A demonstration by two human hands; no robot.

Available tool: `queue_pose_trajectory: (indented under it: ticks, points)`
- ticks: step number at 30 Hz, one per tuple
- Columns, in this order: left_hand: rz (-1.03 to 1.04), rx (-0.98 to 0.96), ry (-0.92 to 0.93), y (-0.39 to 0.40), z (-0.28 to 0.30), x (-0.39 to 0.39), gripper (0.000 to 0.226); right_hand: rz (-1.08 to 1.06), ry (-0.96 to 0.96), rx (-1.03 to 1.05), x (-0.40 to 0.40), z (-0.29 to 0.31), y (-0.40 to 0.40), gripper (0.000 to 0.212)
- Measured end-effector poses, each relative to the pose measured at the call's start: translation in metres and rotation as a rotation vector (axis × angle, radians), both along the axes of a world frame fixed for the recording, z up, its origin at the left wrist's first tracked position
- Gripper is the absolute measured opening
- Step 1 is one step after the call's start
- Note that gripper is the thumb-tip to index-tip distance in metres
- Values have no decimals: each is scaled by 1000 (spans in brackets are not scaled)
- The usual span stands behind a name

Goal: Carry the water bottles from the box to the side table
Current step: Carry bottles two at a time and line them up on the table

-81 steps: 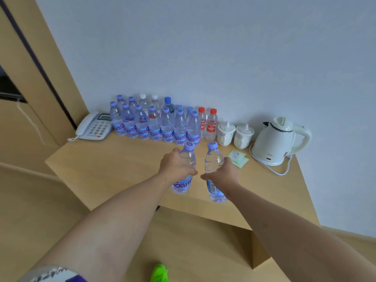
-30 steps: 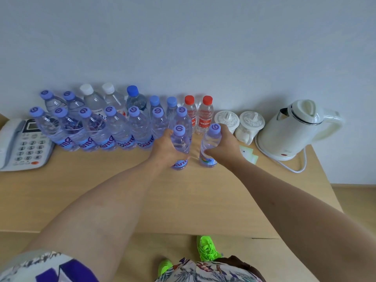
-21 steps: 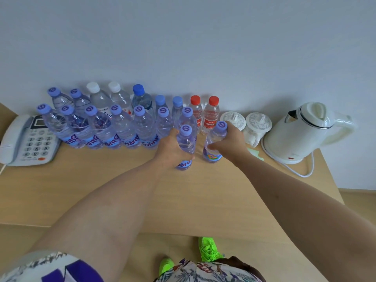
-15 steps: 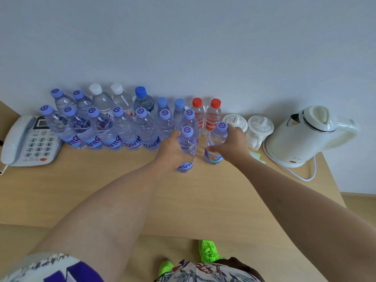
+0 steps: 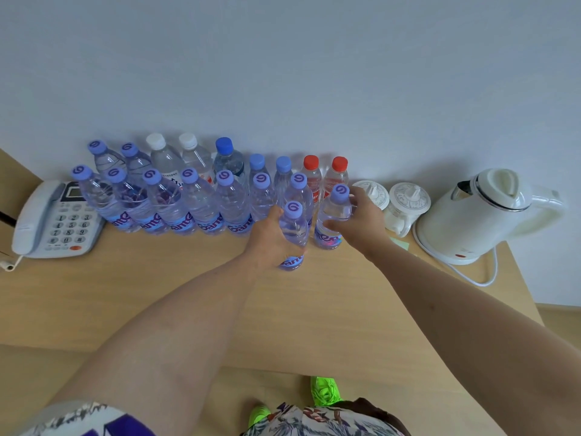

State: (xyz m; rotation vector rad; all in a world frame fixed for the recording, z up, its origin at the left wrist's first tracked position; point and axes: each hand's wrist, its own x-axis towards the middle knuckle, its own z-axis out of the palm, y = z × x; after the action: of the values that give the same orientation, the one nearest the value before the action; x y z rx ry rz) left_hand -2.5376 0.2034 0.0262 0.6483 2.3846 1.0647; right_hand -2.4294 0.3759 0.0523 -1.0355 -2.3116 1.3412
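Two clear water bottles with purple caps stand on the wooden side table (image 5: pixel 188 297). My left hand (image 5: pixel 267 240) grips the nearer bottle (image 5: pixel 294 234) around its body, a little in front of the row. My right hand (image 5: pixel 361 221) holds the other bottle (image 5: pixel 333 218), which stands at the right end of the front row, with the fingers loosening around its shoulder. Behind them, several more bottles (image 5: pixel 176 199) stand in two rows against the wall. The box is out of view.
A grey desk phone (image 5: pixel 50 218) sits at the table's left end. Two white lidded cups (image 5: pixel 405 206) and a white electric kettle (image 5: pixel 478 215) with its cord stand to the right of the bottles. A green paper slip (image 5: pixel 401 243) lies by the cups.
Both hands carried the bottles from the table's front edge to the rows at the back and set them down. My right hand's fingers have started to spread on its bottle.
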Motion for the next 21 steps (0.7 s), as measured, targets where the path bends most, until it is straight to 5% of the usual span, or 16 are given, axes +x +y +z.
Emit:
queue_pose_trajectory:
  ticks: [3,8,12,21]
  points:
    - [-6,6,1,0,0,0,71,-41,-68,105,-3,-3,-6,77]
    - [-12,-23,42,-1,-2,0,75,-45,26,5,-8,0,-3,40]
    - [-25,-35,45,-1,-3,-2,79,4,-52,92,-11,5,-1,55]
    - [-46,-27,21,0,-3,-7,77,-26,19,-80,-14,9,-6,63]
